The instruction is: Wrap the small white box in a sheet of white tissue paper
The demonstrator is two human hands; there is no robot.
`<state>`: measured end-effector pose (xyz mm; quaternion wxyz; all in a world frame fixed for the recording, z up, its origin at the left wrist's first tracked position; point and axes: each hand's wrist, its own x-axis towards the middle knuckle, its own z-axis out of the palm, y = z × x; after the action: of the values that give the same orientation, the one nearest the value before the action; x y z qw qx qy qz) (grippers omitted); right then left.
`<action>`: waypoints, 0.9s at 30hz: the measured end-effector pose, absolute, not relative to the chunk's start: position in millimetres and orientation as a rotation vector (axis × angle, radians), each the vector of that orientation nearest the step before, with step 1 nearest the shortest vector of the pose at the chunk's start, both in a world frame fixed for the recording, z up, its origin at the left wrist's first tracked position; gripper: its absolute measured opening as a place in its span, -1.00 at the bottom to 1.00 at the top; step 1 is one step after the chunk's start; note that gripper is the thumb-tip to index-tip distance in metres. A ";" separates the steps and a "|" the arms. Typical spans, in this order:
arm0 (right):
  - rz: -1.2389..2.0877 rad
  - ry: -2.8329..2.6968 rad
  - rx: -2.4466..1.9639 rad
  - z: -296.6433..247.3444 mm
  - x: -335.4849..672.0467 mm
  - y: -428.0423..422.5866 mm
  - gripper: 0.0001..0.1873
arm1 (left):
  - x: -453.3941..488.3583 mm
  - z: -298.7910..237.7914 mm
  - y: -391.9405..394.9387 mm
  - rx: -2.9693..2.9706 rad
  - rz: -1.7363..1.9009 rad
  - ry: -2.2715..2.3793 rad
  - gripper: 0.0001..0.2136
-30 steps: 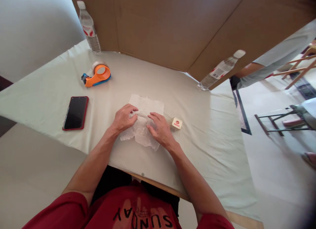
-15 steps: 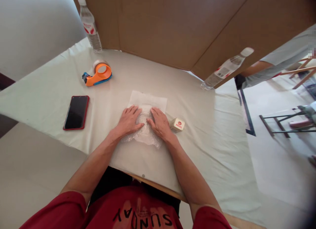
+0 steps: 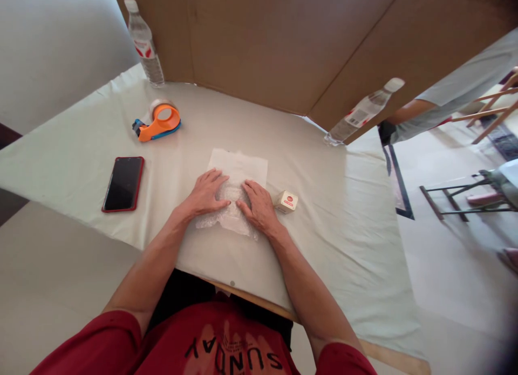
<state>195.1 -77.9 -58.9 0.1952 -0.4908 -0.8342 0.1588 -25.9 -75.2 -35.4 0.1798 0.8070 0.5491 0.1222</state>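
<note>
Left hand [image 3: 206, 195], right hand [image 3: 259, 205]: pinching a second ago, now flat, fingers [image 3: 213, 179] spread, flattening bubble wrap [image 3: 226, 222]; box [image 3: 286, 201] at 3 o'clock.

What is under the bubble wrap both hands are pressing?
A white paper sheet lies under the bubble wrap, showing past its far edge. Left hand and right hand lie flat on it; anything inside is hidden.

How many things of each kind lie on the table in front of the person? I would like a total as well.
Water bottles: 2
Tape dispenser: 1
Phone: 1
Small box: 1
Bubble wrap: 1
White paper sheet: 1
Total: 7
</note>
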 end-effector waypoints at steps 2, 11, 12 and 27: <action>0.462 -2.343 -1.362 -59.3 197.5 -76.1 -0.41 | -30.7 -31.1 -76.2 2.283 0.215 1.493 -0.22; 0.503 -2.346 -1.266 -60.4 206.8 -74.0 -0.36 | -48.7 -29.3 -72.9 2.298 -0.003 1.372 -0.07; 0.505 -2.346 -1.264 -60.6 206.9 -74.0 -0.36 | -48.9 -30.2 -72.6 2.302 0.006 1.376 -0.07; 0.448 -2.376 -1.334 -55.7 203.5 -79.3 -0.42 | -41.8 -23.4 -76.7 2.260 0.076 1.473 -0.22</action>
<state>203.5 -79.3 -55.7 0.1889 -0.4744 -0.8450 0.1591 -41.8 -76.7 -23.4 0.2198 0.8170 0.5325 0.0275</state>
